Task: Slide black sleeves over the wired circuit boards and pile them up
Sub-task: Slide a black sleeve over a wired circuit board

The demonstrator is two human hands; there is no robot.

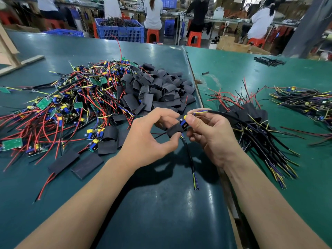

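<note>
Looking down across the green worktop (53, 177), we see it first, spreading under everything, with a seam running down past our right forearm. On its left lies the big tangle of unsleeved circuit boards (59, 105), green boards with red, black and yellow wires. Touching that tangle on its right is the heap of loose black sleeves (159, 88), and a few flat ones lie nearer us. On the right of the seam rests the pile of sleeved boards (251, 121), their black cables fanned toward us, and well beyond it a second bundle of wired parts (305, 101). At the far edge stands a blue crate (120, 31), with people seated on red stools (152, 35) behind.

Above the worktop, between the piles, our left hand (150, 141) pinches one black sleeve (174, 131) between thumb and curled fingers, a closed grip on it. Our right hand (212, 139) grips the circuit board (184, 124) by thumb and fingertips; its blue and yellow parts show just outside the sleeve mouth, partly inserted. Its black cable (190, 159) hangs down toward us.
</note>
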